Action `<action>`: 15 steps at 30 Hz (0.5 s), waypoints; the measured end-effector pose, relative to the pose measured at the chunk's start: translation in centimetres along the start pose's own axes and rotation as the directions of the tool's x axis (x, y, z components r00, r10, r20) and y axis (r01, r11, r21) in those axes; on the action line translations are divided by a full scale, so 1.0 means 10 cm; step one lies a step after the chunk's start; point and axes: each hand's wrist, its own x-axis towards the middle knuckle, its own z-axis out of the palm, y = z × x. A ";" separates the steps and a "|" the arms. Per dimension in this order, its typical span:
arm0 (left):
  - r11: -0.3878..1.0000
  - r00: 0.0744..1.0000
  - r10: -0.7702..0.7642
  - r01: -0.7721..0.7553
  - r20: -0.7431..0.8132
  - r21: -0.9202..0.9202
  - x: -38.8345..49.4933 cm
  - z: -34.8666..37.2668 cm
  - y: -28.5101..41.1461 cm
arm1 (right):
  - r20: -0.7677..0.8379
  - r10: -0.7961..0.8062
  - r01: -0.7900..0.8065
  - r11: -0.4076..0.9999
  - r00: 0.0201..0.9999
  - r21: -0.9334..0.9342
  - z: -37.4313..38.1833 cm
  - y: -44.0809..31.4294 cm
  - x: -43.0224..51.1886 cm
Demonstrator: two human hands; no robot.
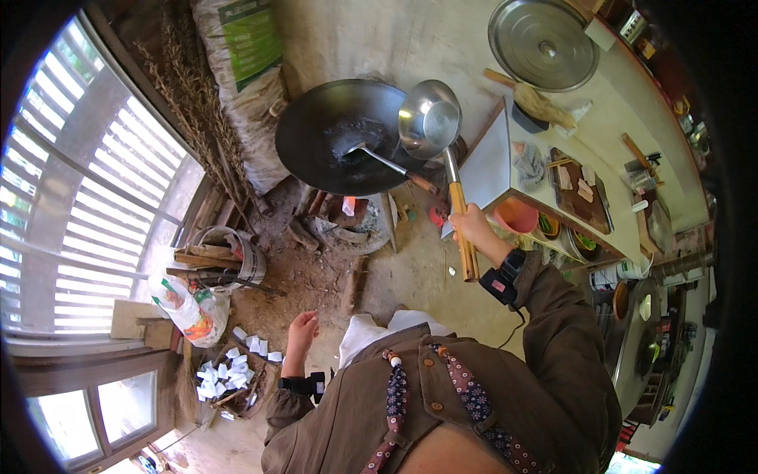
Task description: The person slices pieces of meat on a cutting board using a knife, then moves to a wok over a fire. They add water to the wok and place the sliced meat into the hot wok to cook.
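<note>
My right hand [474,228] grips the wooden handle of a large metal ladle [431,121], whose round bowl hangs over the right rim of a dark wok [308,130]. Inside the wok lies a metal spatula [384,161], its wooden-ended handle resting across the rim. What little liquid the wok's bottom holds looks dark and shiny. Under the wok, a flame [349,205] glows among firewood and ash. My left hand [302,329] is held low at the left with fingers loosely curled; nothing can be made out in it.
At the right, a counter [568,139] bears a cutting board [583,207] with pale pieces and a big metal lid [543,44]. Left are a bucket of firewood [251,260], a plastic bag [204,317] and a basket of white pieces [228,376]. A split log [354,284] lies before the fire.
</note>
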 end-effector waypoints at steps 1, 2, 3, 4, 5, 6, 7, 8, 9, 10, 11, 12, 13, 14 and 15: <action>1.000 1.000 -0.024 0.024 -0.001 0.013 0.02 0.00 0.00 | -0.001 -0.002 0.002 1.000 1.000 -0.023 0.00 0.01 0.00; 1.000 1.000 -0.013 0.013 0.003 0.025 0.04 0.00 0.01 | -0.002 -0.007 0.007 0.999 1.000 -0.042 -0.01 0.01 0.00; 0.999 1.000 -0.022 0.022 -0.002 0.039 0.06 0.00 0.01 | -0.003 -0.012 0.012 0.998 1.000 -0.061 -0.01 0.02 0.00; 0.997 0.999 -0.051 0.052 -0.013 0.057 0.07 0.00 0.02 | -0.015 -0.018 0.017 0.996 1.000 -0.092 -0.01 0.02 0.00; 0.998 1.000 -0.028 0.028 0.001 0.049 0.08 -0.01 0.02 | -0.027 -0.024 0.021 0.992 0.999 -0.123 0.00 0.03 -0.01; 0.999 1.000 -0.026 0.026 0.009 0.045 0.08 -0.01 0.03 | -0.048 -0.027 0.019 0.987 0.998 -0.160 0.01 0.03 -0.01; 0.999 1.000 -0.027 0.026 0.017 0.039 0.08 -0.02 0.03 | -0.038 -0.019 0.013 0.991 0.999 -0.134 0.02 0.03 -0.02; 0.999 0.999 -0.025 0.024 0.024 0.038 0.08 -0.02 0.03 | -0.036 -0.007 0.003 0.993 0.999 -0.114 0.03 0.03 -0.04; 0.999 0.999 -0.024 0.023 0.029 0.032 0.09 -0.02 0.03 | -0.045 -0.009 0.005 0.996 0.999 -0.086 0.05 0.03 -0.06; 1.000 0.999 0.011 -0.011 0.050 0.008 0.10 -0.02 0.04 | -0.012 0.005 -0.006 1.000 1.000 -0.026 0.06 0.04 -0.09; 0.999 0.999 -0.021 0.020 0.040 0.030 0.13 -0.01 0.05 | 0.010 0.007 -0.008 0.999 1.000 0.044 0.07 0.03 -0.11; 0.999 0.998 -0.022 0.020 0.057 0.041 0.17 -0.01 0.06 | 0.033 0.045 -0.049 0.992 0.998 0.115 0.07 0.03 -0.15; 0.992 0.994 -0.101 0.097 0.041 0.081 0.23 0.00 0.09 | 0.077 0.011 -0.027 0.977 0.997 0.213 0.06 0.02 -0.18; 0.995 0.998 -0.012 0.006 0.063 0.098 0.28 0.01 0.11 | 0.132 0.001 -0.041 0.951 0.991 0.307 0.06 0.01 -0.21; 0.986 0.996 -0.001 -0.013 0.089 0.164 0.36 0.01 0.16 | 0.114 0.038 -0.080 0.917 0.993 0.391 0.02 -0.01 -0.24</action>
